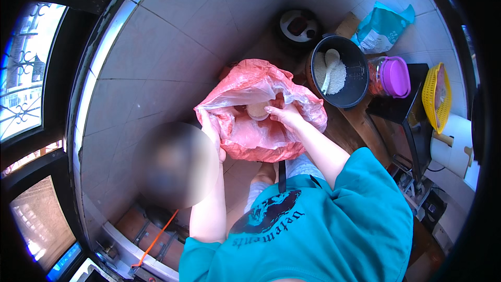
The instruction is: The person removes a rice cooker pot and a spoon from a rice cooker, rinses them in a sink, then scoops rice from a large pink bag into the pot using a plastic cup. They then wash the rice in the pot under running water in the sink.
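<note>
A large red woven plastic sack (250, 152) with a clear inner liner stands open in front of me. My left hand (213, 137) grips its rim at the left. Inside the mouth, my right hand (283, 116) holds a small round cup (258, 111) by its edge; the cup contains pale grains that look like rice. To the right of the sack, a dark cooking pot (358, 76) holds white rice (337, 78) and a white spoon (328, 72) lying on it.
Beyond the pot are a rice cooker (298, 26), a teal plastic bag (383, 27) and a clear jar with a purple lid (396, 77). Farther right are a yellow plastic basket (429, 98) and a paper roll (444, 149). A tiled wall (156, 55) rises at the left.
</note>
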A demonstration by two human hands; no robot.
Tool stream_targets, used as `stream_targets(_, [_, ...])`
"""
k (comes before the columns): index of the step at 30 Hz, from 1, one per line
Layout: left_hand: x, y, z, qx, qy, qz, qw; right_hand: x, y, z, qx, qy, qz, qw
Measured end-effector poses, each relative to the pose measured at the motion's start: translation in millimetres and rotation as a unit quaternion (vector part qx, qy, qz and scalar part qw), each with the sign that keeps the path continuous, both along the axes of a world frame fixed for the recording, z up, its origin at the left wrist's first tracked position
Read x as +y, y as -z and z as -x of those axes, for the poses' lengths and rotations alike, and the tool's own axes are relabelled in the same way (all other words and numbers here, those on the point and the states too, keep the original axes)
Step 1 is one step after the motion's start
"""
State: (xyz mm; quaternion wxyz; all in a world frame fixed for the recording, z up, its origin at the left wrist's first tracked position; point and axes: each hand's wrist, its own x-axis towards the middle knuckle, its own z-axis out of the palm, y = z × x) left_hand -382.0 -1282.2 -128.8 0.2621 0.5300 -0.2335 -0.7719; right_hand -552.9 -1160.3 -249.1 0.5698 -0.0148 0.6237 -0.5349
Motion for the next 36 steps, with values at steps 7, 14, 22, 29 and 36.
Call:
stream_targets(7, [-5.4, 15.1, -6.4, -0.001, 0.005, 0.016, 1.000, 52.0, -83.6, 19.4, -0.160, -0.042, 0.022, 0.986])
stream_targets(14, [-3.2, 16.9, -12.1, 0.056, 0.031, 0.001, 0.998, 94.8, -123.0, 93.1, 0.457, 0.130, -0.008, 0.880])
stream_targets(22, [-0.3, 12.7, -4.8, 0.042, 0.005, -0.006, 0.999, 91.1, -99.2, 148.9, 0.675, 0.066, -0.194, 0.709])
stream_targets(29, [0.4, 8.9, 0.2, 0.028, -0.009, -0.017, 0.999, 97.4, -93.4, 165.0, 0.681, 0.099, -0.201, 0.697])
stream_targets(36, [-0.4, 7.8, 2.0, 0.038, -0.014, -0.019, 0.999, 91.7, -103.6, 158.9, 0.702, 0.069, -0.125, 0.698])
